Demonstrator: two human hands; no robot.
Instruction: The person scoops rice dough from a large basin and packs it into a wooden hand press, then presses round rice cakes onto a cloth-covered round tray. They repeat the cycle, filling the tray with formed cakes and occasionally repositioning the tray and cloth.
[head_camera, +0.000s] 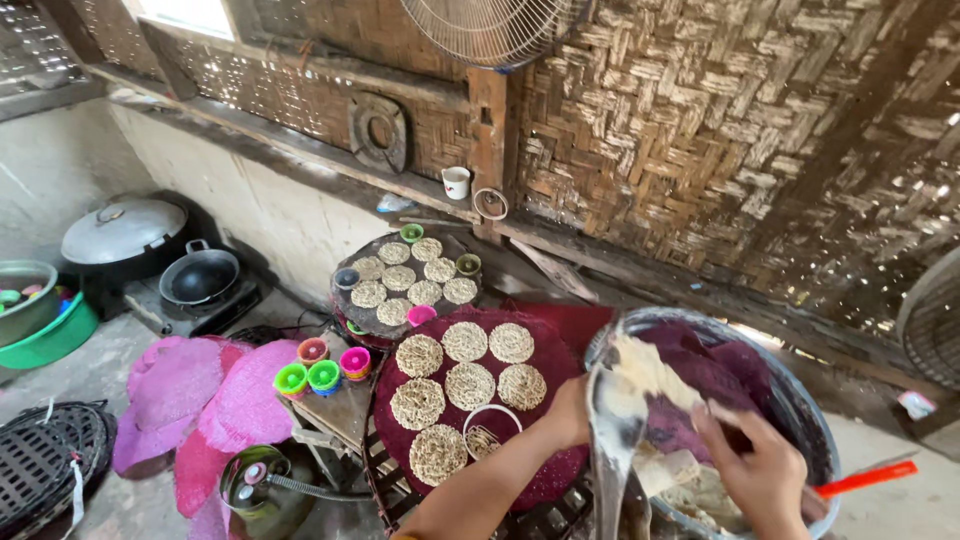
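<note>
Holding a long, flat metal spatula (612, 430) smeared with pale paste, the left hand (568, 412) is clenched around its handle at the near-left rim of the large metal basin (800, 400). The blade runs down from the rim, white and wet along its length. Far left, a green tub (50, 340) holds a steel bowl of small coloured items, beside a lidded black pot (122, 238) and an empty black pan (200, 275). Small bright cups (323, 376) stand on a low board. A dark red round mat (480, 400) carries pale noodle-like discs (469, 385) and one white ring mould (490, 430). In the basin lie purple cloth and whitish dough; the right hand (765, 475) reaches in, fingers pinching the pale mass.
</note>
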